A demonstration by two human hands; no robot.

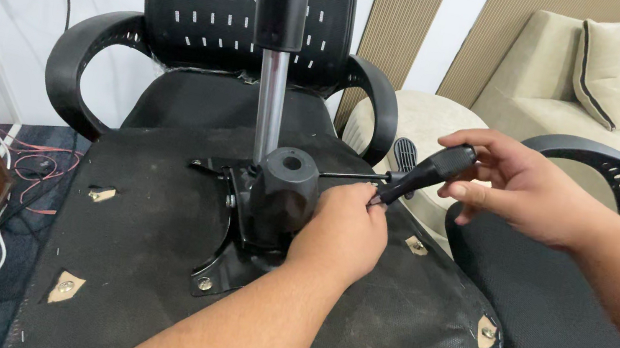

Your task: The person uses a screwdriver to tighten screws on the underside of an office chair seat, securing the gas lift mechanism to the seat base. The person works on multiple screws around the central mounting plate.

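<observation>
A person's left hand [342,235] rests knuckles-up on the dusty black underside of an upturned chair seat [143,255], fingers curled together around the thin metal lever rod [352,176] where it leaves the black tilt mechanism [281,194] bolted at the seat's middle. The right hand [528,191], coming in from the right, closes thumb and fingers around the black plastic lever handle [434,170] at the rod's outer end, the handle lying slanted just beside the left fingertips.

The lever looks light and stiff: a slim steel rod ending in a moulded grip, best held by that grip, as the bare rod offers little purchase and would likely turn in the fingers. The mechanism and its steel plate [226,265] look heavy and rigid, held by bolts; the seat itself seems bulky, its fabric backing frayed at the near corner and easily torn further, so the solid edges or the plate are the safer places to hold.

Beyond, a chromed gas cylinder [270,103] stands upright from the mechanism. Behind it is a black mesh-back office chair [239,0] with curved armrests, with cables [17,148] trailing down the white wall at left and a beige sofa [597,89] with a cushion at far right.
</observation>
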